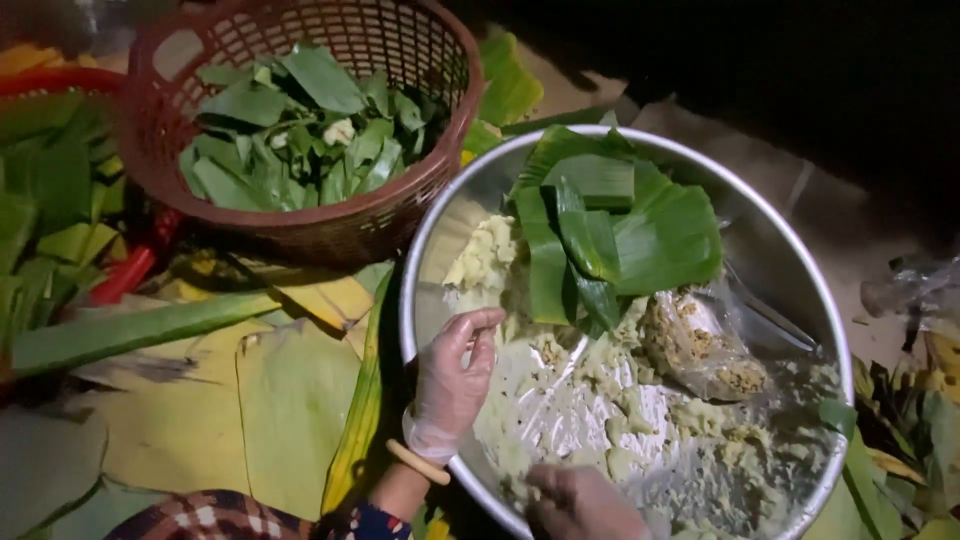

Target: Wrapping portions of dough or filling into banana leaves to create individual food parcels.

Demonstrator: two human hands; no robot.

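My left hand [453, 382], in a thin clear glove, rests on the near-left rim of a large metal bowl [790, 250], fingers bent over pale yellow dough. My right hand [580, 503], also gloved, is inside the bowl at the bottom edge of the view, fingers curled in the crumbly dough [620, 400]. Folded green banana leaves [620, 225] lie on the dough at the bowl's far side. A clear plastic bag [705, 345] with bits of filling lies to the right of them.
A brown plastic basket [400, 215] holding leaf-wrapped pieces stands at upper left. Yellowing banana leaves [280, 400] cover the ground left of the bowl. More green leaves [50, 200] and a red rim sit at far left. Dark ground lies beyond.
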